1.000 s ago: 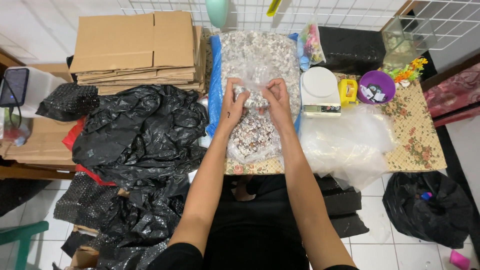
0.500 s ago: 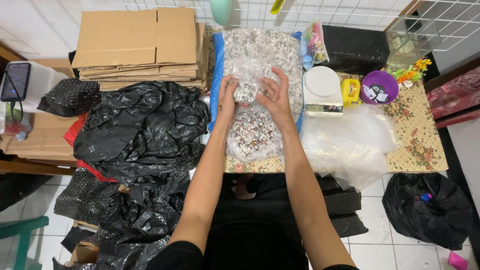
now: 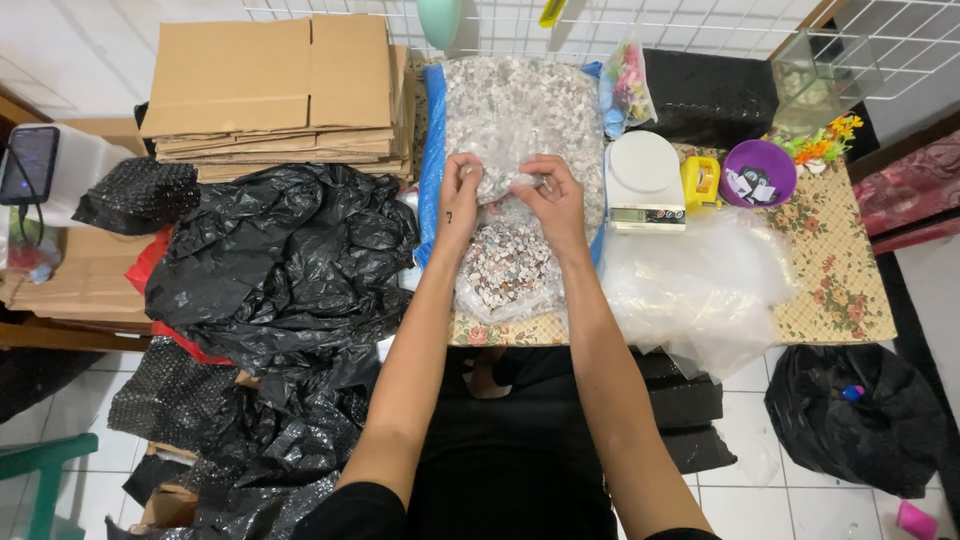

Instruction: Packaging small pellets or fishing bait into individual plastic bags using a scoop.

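Clear plastic bag of small shells being pinched shut at its neck.
Bag point(image 3: 508, 265) is lying nearest the person, long axis running away; left hand point(image 3: 462, 195) and right hand point(image 3: 551, 200) are both gripping its gathered top, with the large shell sack point(image 3: 510, 100) just beyond.

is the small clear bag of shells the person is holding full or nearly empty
Mostly full. The clear bag bulges with small shells below its neck, which the left hand and right hand pinch together.

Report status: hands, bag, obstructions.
Left hand and right hand both pinch the clear bag of small shells at its neck. Bag rests on table. Kitchen scale beside, clear.
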